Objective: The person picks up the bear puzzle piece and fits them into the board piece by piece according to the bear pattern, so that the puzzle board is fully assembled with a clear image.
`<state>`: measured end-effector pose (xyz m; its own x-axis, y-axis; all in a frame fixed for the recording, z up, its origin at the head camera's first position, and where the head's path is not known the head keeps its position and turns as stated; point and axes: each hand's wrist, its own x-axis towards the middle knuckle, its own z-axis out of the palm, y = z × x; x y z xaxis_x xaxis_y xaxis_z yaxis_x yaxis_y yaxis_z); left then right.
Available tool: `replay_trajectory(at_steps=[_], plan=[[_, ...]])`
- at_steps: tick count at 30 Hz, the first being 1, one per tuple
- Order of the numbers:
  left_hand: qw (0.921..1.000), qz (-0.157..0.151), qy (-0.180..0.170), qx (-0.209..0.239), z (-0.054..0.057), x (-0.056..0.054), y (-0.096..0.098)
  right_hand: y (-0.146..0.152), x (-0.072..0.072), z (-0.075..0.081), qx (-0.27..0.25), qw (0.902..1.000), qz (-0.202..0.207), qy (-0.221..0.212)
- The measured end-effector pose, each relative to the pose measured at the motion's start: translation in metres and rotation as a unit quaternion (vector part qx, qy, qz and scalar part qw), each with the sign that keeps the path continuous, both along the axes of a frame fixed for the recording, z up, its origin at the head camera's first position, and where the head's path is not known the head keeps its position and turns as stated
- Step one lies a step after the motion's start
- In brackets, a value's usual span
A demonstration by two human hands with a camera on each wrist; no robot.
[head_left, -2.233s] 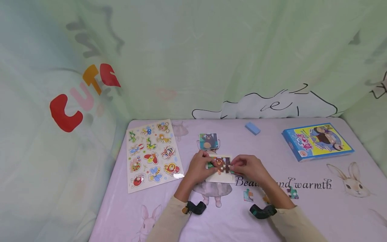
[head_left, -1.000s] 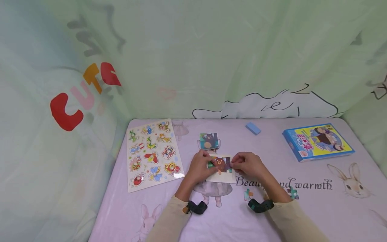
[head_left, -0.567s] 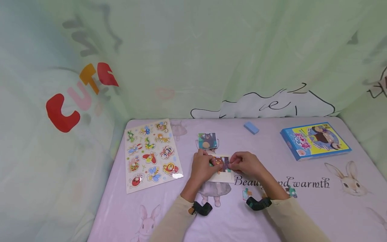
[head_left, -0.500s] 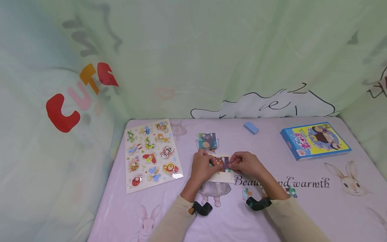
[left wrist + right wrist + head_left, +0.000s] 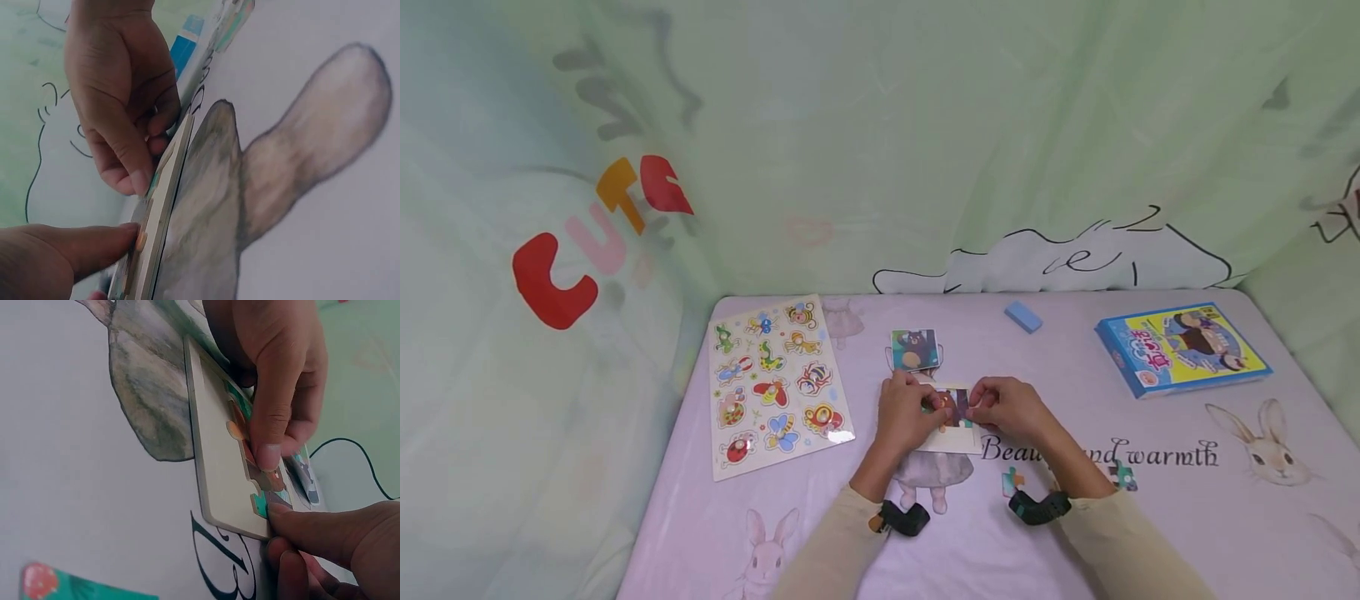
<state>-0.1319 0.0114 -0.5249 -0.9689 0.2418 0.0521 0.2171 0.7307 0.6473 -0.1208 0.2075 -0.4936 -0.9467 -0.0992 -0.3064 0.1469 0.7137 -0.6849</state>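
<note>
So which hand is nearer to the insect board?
The left. The left hand is just to the right of the insect board, at the bear puzzle's left side; the right hand is farther off, at the puzzle's right edge.

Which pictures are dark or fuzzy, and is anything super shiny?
Head view: brightest, with white glare on the insect puzzle board near its lower right corner. Left wrist view: dimmer, the right hand in shade. Right wrist view: dim too; the teal puzzle piece at bottom left is blurry, while the bear puzzle tray looks sharper.
</note>
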Motion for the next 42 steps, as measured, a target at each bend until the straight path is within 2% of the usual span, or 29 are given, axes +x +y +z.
replay_trajectory(at_steps=[5, 14, 21, 26, 31, 36, 39, 42], plan=[[0.9994, -0.024, 0.022, 0.008, -0.002, 0.002, 0.003, 0.001, 0.000, -0.002, 0.013, 0.9997, 0.014, 0.015], [0.9997, -0.014, 0.017, 0.007, -0.004, 0.003, 0.004, 0.002, 0.000, -0.003, 0.011, 0.9991, 0.040, 0.010], [0.9996, -0.021, 0.013, 0.011, -0.003, 0.002, 0.002, 0.000, 0.000, -0.002, 0.020, 0.9994, 0.028, 0.010], [0.9968, -0.062, -0.024, 0.044, -0.004, -0.005, -0.010, -0.001, 0.001, -0.002, 0.022, 0.9992, 0.030, 0.012], [0.9904, -0.092, -0.071, 0.075, -0.003, -0.018, -0.036, -0.002, 0.002, 0.000, 0.030, 0.9989, 0.033, 0.012], [0.9875, -0.110, -0.088, 0.071, -0.001, -0.027, -0.053, -0.003, 0.001, 0.001, 0.038, 0.9988, 0.028, 0.011], [0.9854, -0.128, -0.091, 0.066, 0.000, -0.027, -0.055, -0.003, 0.002, 0.001, 0.041, 0.9989, 0.023, 0.006], [0.9849, -0.132, -0.091, 0.065, 0.001, -0.026, -0.054, -0.003, 0.003, 0.002, 0.040, 0.9990, 0.018, 0.003]])
